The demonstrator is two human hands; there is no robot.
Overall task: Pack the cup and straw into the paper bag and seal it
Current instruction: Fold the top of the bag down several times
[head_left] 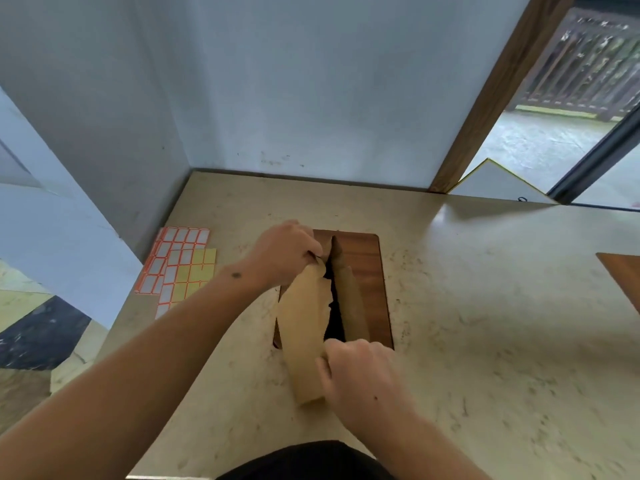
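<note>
A brown paper bag (304,327) stands on a wooden board (363,271) in the middle of the counter, its mouth a narrow dark slit seen from above. My left hand (284,254) pinches the far end of the bag's top edge. At the near end, my right hand (360,375) grips the top edge with curled fingers. Neither the cup nor the straw is visible; the inside of the bag is dark.
Sheets of orange-bordered white and yellow labels (180,268) lie on the beige counter (485,323) left of the board. A second wooden board (623,278) shows at the right edge. Walls close the back and left; an open doorway is at the right.
</note>
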